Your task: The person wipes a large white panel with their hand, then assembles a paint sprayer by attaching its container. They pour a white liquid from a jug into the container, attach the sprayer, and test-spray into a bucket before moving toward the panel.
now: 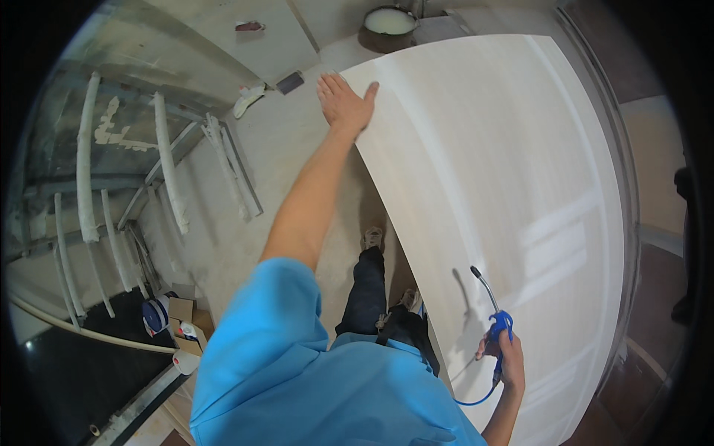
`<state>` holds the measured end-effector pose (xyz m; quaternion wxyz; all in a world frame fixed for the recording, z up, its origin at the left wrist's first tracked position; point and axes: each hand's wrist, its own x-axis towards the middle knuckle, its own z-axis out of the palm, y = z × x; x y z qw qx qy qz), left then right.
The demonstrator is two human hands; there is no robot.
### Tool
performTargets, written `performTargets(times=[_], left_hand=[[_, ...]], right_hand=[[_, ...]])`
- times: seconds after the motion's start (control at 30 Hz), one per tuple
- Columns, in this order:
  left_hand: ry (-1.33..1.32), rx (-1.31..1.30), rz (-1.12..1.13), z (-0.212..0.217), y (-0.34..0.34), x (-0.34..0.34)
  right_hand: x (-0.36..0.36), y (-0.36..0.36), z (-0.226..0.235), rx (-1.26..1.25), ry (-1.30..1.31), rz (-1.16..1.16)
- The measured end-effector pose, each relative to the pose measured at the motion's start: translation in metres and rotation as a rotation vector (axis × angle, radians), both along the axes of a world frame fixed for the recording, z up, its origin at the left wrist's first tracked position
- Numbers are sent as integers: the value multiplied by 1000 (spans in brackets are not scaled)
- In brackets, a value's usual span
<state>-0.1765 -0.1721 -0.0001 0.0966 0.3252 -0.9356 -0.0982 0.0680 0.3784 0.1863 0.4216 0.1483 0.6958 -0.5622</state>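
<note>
Left hand (343,102), upper centre of the frame: fingers spread, palm laid flat on the upper left corner of a large white panel (513,201), thumb reaching onto the panel face. The arm extends from a blue sleeve (297,357) at the lower centre.

Right hand (506,357), lower right: fingers wrapped shut around the grip of a blue air blow gun (497,327). The thin dark nozzle rises up and to the left from the gun body, its tip just above the panel surface; contact cannot be confirmed. A blue hose (476,400) curls away below the hand.

The white panel fills the right half of the frame, running from the top centre to the lower right. It shows pale raised or recessed bands, like a door leaf. Its left edge passes just beside the person's dark trousers and shoes (372,238).

Pale dusty floor (282,149) lies left of the panel. A round bucket of white liquid (390,22) stands at the top centre, beyond the panel's upper edge. A metal rack with white padded bars (89,163) occupies the left. A cardboard box of small containers (182,327) sits at the lower left.
</note>
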Motion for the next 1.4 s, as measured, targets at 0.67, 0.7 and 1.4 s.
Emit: performTargets(times=[0.67, 0.7, 1.4], left_hand=[[-206, 344, -729, 5, 351, 346], [-153, 366, -842, 6, 357, 360], [44, 78, -536, 51, 16, -7]], right_hand=[[58, 108, -67, -42, 88, -69], [62, 113, -68, -49, 85, -71], [-37, -87, 51, 47, -11, -29]])
